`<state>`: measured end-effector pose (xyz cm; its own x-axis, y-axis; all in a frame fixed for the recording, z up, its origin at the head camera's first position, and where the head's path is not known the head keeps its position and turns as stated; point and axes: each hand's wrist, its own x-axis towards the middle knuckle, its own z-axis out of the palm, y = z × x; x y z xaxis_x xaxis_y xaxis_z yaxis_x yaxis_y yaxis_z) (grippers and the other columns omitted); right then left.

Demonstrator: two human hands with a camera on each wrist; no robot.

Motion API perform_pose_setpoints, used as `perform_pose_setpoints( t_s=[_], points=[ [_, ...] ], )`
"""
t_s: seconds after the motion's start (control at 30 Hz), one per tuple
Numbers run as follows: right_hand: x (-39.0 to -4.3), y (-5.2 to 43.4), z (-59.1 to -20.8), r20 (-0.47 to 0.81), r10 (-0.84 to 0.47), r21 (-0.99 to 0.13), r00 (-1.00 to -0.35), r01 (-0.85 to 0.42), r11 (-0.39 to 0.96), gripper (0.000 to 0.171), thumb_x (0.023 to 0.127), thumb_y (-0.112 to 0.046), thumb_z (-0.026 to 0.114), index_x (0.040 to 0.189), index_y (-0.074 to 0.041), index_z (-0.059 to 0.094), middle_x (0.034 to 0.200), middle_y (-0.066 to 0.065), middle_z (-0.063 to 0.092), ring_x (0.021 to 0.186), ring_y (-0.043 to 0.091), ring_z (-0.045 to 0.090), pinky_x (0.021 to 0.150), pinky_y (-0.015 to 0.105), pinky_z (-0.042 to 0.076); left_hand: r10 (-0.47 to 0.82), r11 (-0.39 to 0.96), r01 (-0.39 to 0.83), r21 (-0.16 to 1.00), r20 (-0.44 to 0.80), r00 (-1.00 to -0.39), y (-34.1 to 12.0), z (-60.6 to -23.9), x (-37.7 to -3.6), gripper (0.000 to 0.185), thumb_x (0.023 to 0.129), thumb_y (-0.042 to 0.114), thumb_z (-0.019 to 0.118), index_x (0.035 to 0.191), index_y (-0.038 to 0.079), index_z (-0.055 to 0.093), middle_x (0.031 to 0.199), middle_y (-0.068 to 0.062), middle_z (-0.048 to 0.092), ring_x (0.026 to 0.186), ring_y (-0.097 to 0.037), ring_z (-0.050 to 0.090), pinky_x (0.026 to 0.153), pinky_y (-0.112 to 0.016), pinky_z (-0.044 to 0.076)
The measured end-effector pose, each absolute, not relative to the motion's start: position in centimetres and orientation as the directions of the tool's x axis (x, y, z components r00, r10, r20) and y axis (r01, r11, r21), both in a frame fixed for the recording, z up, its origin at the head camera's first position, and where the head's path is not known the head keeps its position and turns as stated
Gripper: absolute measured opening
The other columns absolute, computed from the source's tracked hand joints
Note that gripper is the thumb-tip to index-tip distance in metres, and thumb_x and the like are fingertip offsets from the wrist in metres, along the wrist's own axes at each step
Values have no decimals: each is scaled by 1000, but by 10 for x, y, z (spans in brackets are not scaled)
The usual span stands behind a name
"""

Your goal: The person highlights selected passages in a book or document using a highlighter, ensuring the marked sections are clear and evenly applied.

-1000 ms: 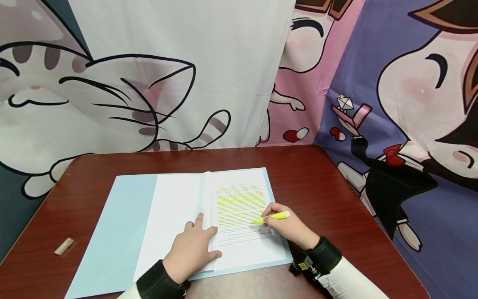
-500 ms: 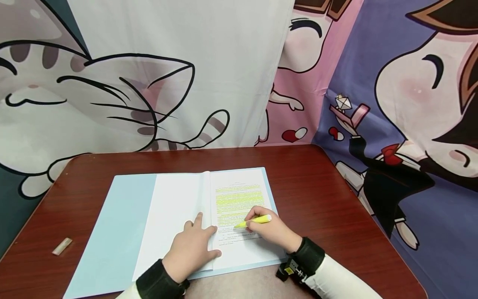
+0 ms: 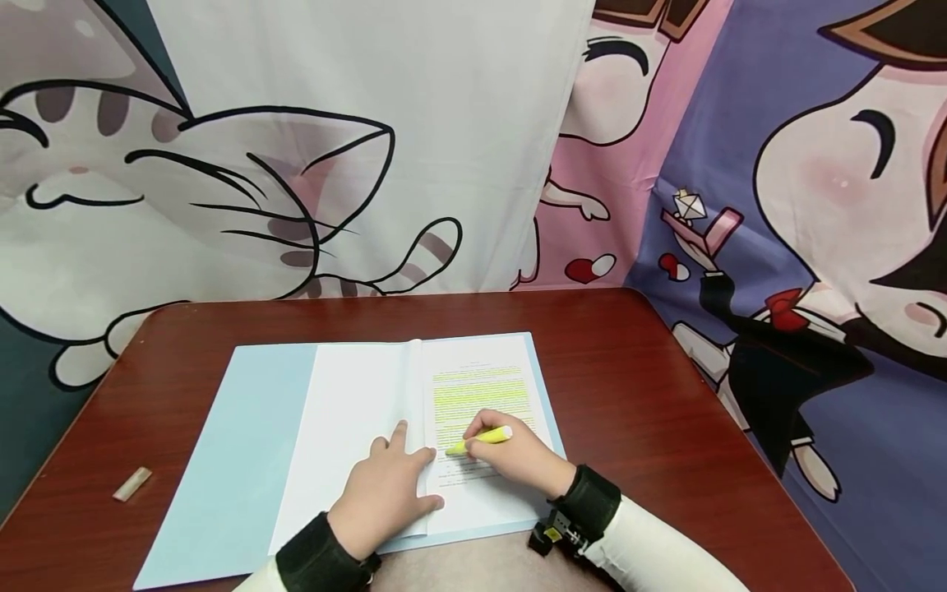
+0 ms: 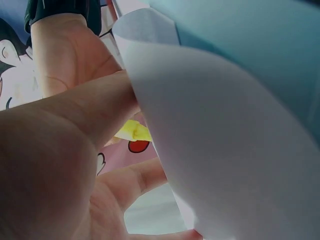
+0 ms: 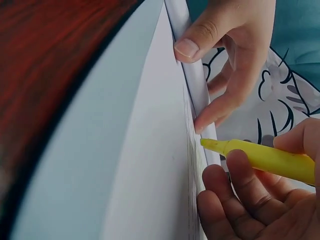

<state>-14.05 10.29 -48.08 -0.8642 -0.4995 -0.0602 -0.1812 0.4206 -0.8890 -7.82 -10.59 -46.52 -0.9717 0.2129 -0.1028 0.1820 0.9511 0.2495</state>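
On the table lies an open light blue folder (image 3: 222, 460) with white sheets inside. Its right-hand page (image 3: 496, 506) carries printed text, and many of the lines are marked yellow. My right hand (image 3: 521, 459) pinches a yellow highlighter (image 3: 490, 437) between thumb and fingers. The highlighter's tip (image 5: 207, 144) is at the left end of a text line in the lower half of the print. Fingers spread, my left hand (image 3: 385, 497) presses on the blank left-hand page (image 3: 351, 395) beside the fold. The left wrist view shows that sheet's edge (image 4: 215, 125) curving up by the left fingers.
A small pale block (image 3: 131, 484) lies on the reddish-brown table (image 3: 592, 362) at the left. Under the folder's front edge is a beige surface (image 3: 459, 567). Behind the table hangs a cloth (image 3: 473, 123) printed with cartoon figures.
The right hand has slid left across the printed page with the highlighter, from near the right ends of the lines to near the fold. The left hand stays in place.
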Motion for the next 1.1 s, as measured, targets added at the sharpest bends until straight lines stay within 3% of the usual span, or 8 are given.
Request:
perform_pose_setpoints(
  t_s=[0.7,1.1],
  points=[
    [-138,103,-478,-35,-537,-858,-843,-250,448,4,92,-19,67,90,-15,67,83,-4,62,65,9,49,59,23,39,221,950,190,247,-101,-970,-106,-467,-79,64,71,54,84,121,17,72,142,-30,45,100,-39,55,56,-43,49],
    [-137,105,-474,-53,-524,-839,-850,-247,485,5,91,-18,68,86,-20,69,89,-5,63,69,12,51,59,24,41,217,950,189,249,-92,-972,-106,-467,-78,64,71,54,84,121,16,72,142,-30,46,100,-39,55,57,-44,49]
  ],
)
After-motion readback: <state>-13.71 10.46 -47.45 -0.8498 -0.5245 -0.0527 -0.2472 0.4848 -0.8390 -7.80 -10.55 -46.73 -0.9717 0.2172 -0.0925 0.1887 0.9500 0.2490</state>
